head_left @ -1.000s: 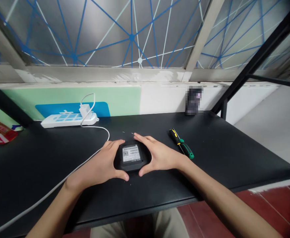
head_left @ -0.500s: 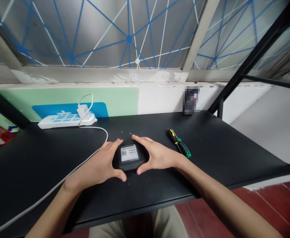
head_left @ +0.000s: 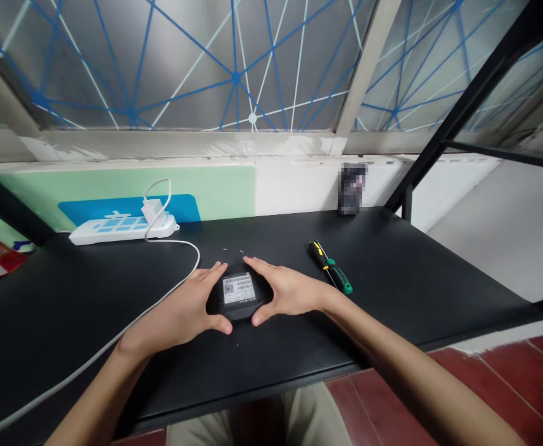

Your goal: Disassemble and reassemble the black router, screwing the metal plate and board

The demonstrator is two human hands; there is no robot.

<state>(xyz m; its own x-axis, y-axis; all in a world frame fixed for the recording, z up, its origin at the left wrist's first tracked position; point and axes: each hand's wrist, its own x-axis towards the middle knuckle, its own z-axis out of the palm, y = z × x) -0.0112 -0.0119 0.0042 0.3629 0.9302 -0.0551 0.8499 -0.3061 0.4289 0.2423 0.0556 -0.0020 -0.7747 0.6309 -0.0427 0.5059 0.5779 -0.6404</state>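
Observation:
A flat, squarish black electronic device [head_left: 241, 311] lies on the dark table, its white printed label [head_left: 239, 288] with a QR code facing up. My left hand [head_left: 190, 303] curves round its left side, fingers at the far edge and thumb at the near edge. From the right, my right hand [head_left: 287, 290] closes round the other side in the same way. Exact contact at the fingertips is hard to make out. Just beyond the device lie two tiny thin light pieces, one of them this piece [head_left: 225, 249], too small to name.
Right of my hands lie screwdrivers [head_left: 330, 267] with yellow-black and green-black handles. A white power strip [head_left: 122, 228] with a plugged-in charger [head_left: 153, 210] sits at the back left; its white cable [head_left: 127, 327] runs past my left arm. A blurred-out dark object [head_left: 351, 189] leans on the wall.
The whole view has shifted slightly to the left. My hands stay around the device in much the same pose, and the device keeps its place on the table.

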